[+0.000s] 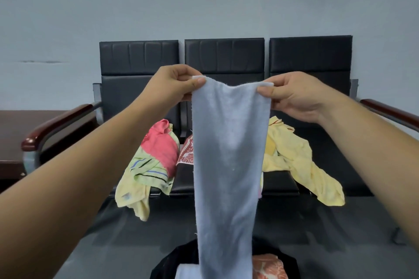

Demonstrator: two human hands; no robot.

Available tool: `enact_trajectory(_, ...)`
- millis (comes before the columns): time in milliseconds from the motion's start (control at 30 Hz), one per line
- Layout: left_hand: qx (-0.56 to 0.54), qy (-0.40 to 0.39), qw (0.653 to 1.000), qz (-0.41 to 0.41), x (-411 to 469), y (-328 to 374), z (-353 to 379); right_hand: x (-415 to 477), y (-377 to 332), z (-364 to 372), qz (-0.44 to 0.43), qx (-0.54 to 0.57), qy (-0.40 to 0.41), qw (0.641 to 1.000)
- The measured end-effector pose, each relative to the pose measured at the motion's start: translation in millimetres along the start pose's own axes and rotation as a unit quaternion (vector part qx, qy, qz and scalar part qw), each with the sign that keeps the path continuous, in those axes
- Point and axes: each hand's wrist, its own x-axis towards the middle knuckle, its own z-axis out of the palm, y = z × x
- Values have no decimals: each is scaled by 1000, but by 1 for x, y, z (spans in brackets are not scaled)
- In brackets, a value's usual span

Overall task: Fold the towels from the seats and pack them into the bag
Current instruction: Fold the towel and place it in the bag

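Observation:
A long light blue towel point(227, 154) hangs straight down in front of me. My left hand point(174, 81) pinches its top left corner and my right hand point(297, 97) pinches its top right corner, both raised before the seat backs. The towel's lower end drops over the black bag point(167, 265) on the floor at the bottom, where an orange patterned cloth point(268, 267) lies inside. On the black seats point(226, 179) lie a pink, green and yellow striped towel point(154, 161), a red and white patterned cloth point(187, 152) and a pale yellow towel point(301, 161).
The bench of three black seats has dark wooden armrests at left point(56, 127) and right point(390, 108). A dark brown table point(13, 133) stands at the far left. Behind is a pale grey wall; dark floor lies between me and the bench.

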Motion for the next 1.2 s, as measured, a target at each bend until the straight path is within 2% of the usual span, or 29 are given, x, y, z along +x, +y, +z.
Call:
enact_trajectory(100,-10,-45,999,-8,-2,1,8,-4,3,11,-23,33,-60,997)
enact_trajectory(233,12,-89,996,-8,-4,-1,21,-3,14,36,21,21,-138,990)
enact_trajectory(333,-21,-80,996,-22,-3,-13,23,0,19,46,18,38,-118,992)
enact_trajectory(367,-64,-101,992,-40,-5,-20,21,1,19,47,14,61,-98,993)
enact_trajectory(433,-117,-207,966,-102,-14,-37,21,5,21,46,19,135,-60,989)
enact_trajectory(500,-38,-286,944,-159,-27,-59,29,10,24,41,28,210,-44,976)
enact_trajectory(567,27,-310,932,-188,-40,-79,39,14,29,35,36,238,-35,970)
enact_trajectory(633,-16,-314,922,-225,-52,-103,46,19,38,29,45,206,-9,978)
enact_trajectory(700,-130,-300,909,-258,-60,-121,48,21,51,24,65,112,42,991)
enact_trajectory(767,-244,-293,881,-280,-64,-134,53,25,72,20,107,67,83,989)
enact_trajectory(900,-415,-269,825,-273,-64,-145,71,24,119,25,222,150,112,957)
enact_trajectory(967,-488,-228,795,-279,-59,-147,77,20,139,30,261,208,90,938)
enact_trajectory(1033,-547,-195,770,-266,-54,-155,83,14,156,35,275,265,34,924)
enact_trajectory(1133,-591,-150,757,-235,-48,-165,88,4,180,43,272,355,-29,894)
enact_trajectory(1200,-607,-129,749,-232,-47,-173,89,0,195,46,276,377,-68,881)
